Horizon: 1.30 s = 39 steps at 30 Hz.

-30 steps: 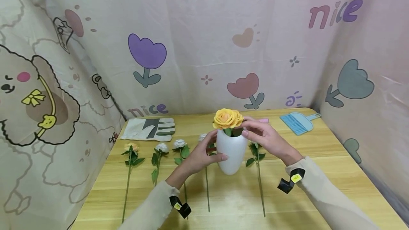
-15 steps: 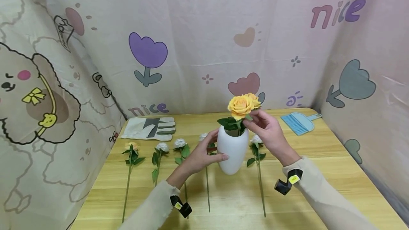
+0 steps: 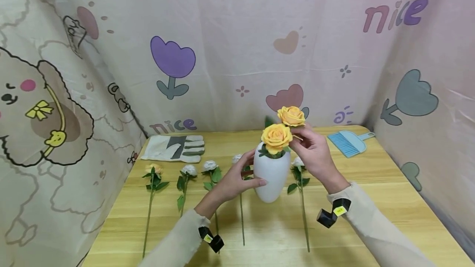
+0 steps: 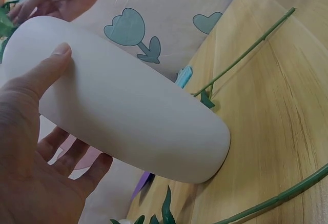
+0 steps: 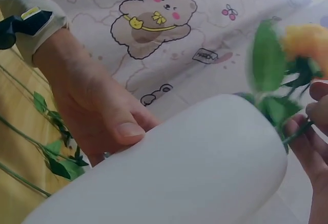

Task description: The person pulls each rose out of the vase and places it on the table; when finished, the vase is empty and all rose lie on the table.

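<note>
My left hand [image 3: 235,180] grips the side of a white vase [image 3: 272,176], thumb on the near face and fingers round the back, as the left wrist view shows. One yellow rose [image 3: 276,138] stands in the vase with its bloom low over the mouth. A second yellow rose [image 3: 291,116] is higher and to the right, just behind it. My right hand [image 3: 314,153] is beside the rim and pinches a green stem [image 5: 300,133] under a yellow bloom [image 5: 306,47], seen at the edge of the right wrist view. Stem parts inside the vase are hidden.
On the wooden table [image 3: 274,234] lie a yellow-orange rose [image 3: 153,169] at left and several white roses, one [image 3: 189,170] left of the vase and one [image 3: 297,162] right. A work glove [image 3: 173,148] lies at back left, a blue brush [image 3: 349,142] at back right.
My right hand lifted the yellow blooms up from the vase mouth; then one bloom sank back to the rim while the other stayed high at right. My left hand kept its grip on the vase.
</note>
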Available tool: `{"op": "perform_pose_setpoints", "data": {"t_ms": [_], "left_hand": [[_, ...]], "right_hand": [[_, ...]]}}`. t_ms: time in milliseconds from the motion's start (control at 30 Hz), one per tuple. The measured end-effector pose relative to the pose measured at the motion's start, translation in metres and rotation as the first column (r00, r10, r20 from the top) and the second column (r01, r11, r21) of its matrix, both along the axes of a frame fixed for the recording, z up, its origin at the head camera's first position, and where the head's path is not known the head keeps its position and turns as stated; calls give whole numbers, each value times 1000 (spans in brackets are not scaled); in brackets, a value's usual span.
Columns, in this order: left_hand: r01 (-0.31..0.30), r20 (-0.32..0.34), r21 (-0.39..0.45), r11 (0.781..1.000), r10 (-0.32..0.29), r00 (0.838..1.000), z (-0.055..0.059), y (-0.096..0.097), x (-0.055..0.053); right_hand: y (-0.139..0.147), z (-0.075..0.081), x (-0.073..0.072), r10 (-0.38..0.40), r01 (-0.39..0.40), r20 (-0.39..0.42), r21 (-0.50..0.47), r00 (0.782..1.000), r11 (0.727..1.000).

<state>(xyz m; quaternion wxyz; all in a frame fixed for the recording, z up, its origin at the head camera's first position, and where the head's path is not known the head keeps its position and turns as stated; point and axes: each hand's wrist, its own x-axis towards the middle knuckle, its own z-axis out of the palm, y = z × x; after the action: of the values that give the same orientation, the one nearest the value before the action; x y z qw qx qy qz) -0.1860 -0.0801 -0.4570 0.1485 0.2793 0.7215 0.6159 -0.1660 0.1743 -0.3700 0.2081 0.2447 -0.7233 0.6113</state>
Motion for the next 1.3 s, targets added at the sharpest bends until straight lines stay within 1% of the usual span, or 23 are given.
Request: {"op": "perform_pose_setpoints", "data": {"t_ms": [100,200,267,333,367,433,467,500,567,600,633,667,700,733,800,833,867,967,1033,1100,1167,1233,1300], "left_hand": [[-4,5,-7,1000,4,1000,0,0,0],[-4,9,-12,1000,4,1000,0,1,0],[-2,9,-10,1000,2,1000,-1,2,-1],[0,9,-4,1000,0,1000,-1,3,-1],[-1,9,-2,1000,1,1000,-2,3,-2],[-2,11,0,1000,2,1000,-2,4,-2],[-4,12,-1,1000,4,1000,-3,4,-2],[-6,14,-3,1000,6,1000,-3,4,-2],[-9,17,-6,1000,9,1000,-3,4,-2],[-9,19,-8,1000,9,1000,-3,5,-2],[-8,19,-9,1000,9,1000,-3,5,-2],[-8,20,-9,1000,9,1000,-3,5,-2],[-7,21,-9,1000,7,1000,-3,5,-2],[-6,21,-9,1000,6,1000,-3,6,-2],[-5,21,-10,1000,5,1000,-3,6,-2],[-6,20,-12,1000,6,1000,-3,5,-2],[-8,21,-14,1000,8,1000,-3,5,-2],[-23,24,-20,1000,24,999,-2,3,0],[-36,26,-24,999,36,999,-2,1,0],[-46,26,-26,999,46,999,-2,-1,1],[-47,23,-27,999,47,999,-2,-2,1],[-39,17,-23,999,39,999,-2,-2,1],[-29,12,-17,999,29,999,-2,-1,1]], "right_hand": [[0,7,-1,34,-34,-34,11,999,999],[3,19,-3,71,-71,-65,-2,995,997],[7,30,-4,94,-98,-102,-42,990,994],[12,44,-5,94,-111,-165,-96,982,989],[16,51,-6,83,-111,-196,-135,977,985],[23,66,-7,50,-119,-264,-251,963,961],[27,74,-8,37,-135,-291,-327,956,935],[33,81,-9,30,-163,-312,-410,950,897],[45,94,-10,14,-220,-346,-563,938,797],[53,99,-10,3,-245,-359,-629,933,738],[61,104,-9,-11,-256,-363,-678,932,689],[70,107,-8,-21,-264,-364,-713,931,649],[80,108,-7,-43,-249,-354,-733,934,633],[90,108,-6,-64,-229,-342,-745,938,626],[109,104,-4,-87,-181,-301,-754,950,632],[118,100,-3,-92,-154,-279,-743,956,651],[126,95,-3,-79,-141,-253,-741,964,657],[143,75,-2,-33,-89,-158,-705,987,703],[152,60,-1,9,-64,-86,-662,996,747],[159,44,-3,45,-45,-14,-603,999,796],[166,27,-5,77,-34,57,-542,995,840],[173,10,-6,87,-15,132,-470,987,883],[180,-7,-7,82,8,209,-399,974,917]]}}
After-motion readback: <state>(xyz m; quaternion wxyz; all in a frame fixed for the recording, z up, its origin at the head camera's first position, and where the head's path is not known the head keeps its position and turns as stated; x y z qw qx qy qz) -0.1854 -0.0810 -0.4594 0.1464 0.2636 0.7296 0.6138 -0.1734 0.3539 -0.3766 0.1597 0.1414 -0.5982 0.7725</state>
